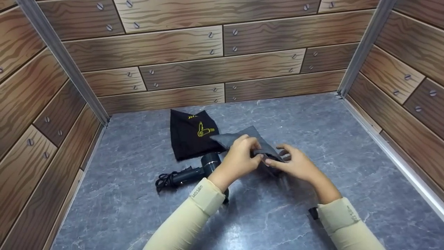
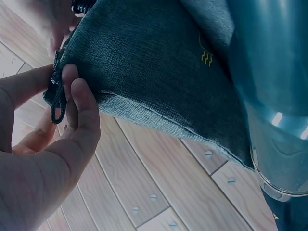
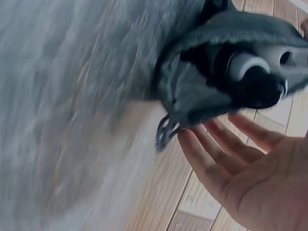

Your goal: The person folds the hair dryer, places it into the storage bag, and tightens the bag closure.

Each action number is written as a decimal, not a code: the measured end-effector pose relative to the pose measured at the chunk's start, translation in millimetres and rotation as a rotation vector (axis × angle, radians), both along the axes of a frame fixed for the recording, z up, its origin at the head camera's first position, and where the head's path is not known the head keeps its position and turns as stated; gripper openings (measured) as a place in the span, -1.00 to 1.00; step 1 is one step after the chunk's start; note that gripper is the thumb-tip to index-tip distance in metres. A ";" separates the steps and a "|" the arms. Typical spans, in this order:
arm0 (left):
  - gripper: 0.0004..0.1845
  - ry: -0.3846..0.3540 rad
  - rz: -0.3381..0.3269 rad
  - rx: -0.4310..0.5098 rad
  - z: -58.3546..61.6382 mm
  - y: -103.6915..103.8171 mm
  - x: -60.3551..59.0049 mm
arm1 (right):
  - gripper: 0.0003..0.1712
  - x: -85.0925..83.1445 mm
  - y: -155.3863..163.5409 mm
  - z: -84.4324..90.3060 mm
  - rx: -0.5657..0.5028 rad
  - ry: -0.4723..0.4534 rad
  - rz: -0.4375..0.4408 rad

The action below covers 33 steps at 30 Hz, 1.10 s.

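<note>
My left hand (image 1: 239, 158) pinches the edge of a dark grey drawstring pouch (image 1: 251, 135) above the table. In the left wrist view, a drawstring loop (image 2: 58, 103) hangs by its fingers and yellow marks show on the fabric. My right hand (image 1: 296, 163) holds the pouch at its mouth, thumb and fingers on opposite sides; its thumb is hidden in the right wrist view. Inside the gaping mouth show black and pale rounded parts (image 3: 248, 67). A dark hair dryer (image 1: 189, 175) with its cord bundled lies under the left forearm, its glossy barrel (image 2: 274, 86) large in the left wrist view.
A black cloth bag (image 1: 192, 139) with a yellow hair dryer print lies flat behind the hair dryer. The grey marbled table (image 1: 131, 211) is bounded by wood-patterned walls (image 1: 184, 52) at the back and both sides, with metal strips at the corners.
</note>
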State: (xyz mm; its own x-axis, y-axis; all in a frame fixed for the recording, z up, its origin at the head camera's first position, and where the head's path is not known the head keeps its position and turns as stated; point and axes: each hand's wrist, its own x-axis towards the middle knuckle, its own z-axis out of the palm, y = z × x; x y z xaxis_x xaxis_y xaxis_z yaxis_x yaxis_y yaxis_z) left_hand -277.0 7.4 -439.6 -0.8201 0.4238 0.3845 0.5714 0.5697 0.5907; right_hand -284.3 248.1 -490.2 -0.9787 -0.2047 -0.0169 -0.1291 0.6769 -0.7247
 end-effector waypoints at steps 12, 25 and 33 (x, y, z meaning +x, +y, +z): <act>-0.87 0.002 0.003 0.032 -0.8 -5.5 -2.9 | -0.38 3.8 31.2 -4.3 -0.008 -0.058 0.145; -0.83 -0.061 0.046 0.117 -0.6 -10.5 -2.9 | -0.76 2.2 38.9 -8.0 -0.088 0.073 0.070; -0.74 -0.114 0.066 0.189 1.8 -13.7 -4.4 | -0.80 5.8 39.7 1.5 -0.152 0.100 -0.054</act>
State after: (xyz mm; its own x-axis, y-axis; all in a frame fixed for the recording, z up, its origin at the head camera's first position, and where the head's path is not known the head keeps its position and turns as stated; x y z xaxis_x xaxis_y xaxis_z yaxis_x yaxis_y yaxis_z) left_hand -281.4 -6.3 -437.7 -0.8862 0.2970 0.3557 0.4603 0.4765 0.7490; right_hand -278.5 287.8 -488.6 -0.9836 -0.1444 0.1084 -0.1722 0.5684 -0.8045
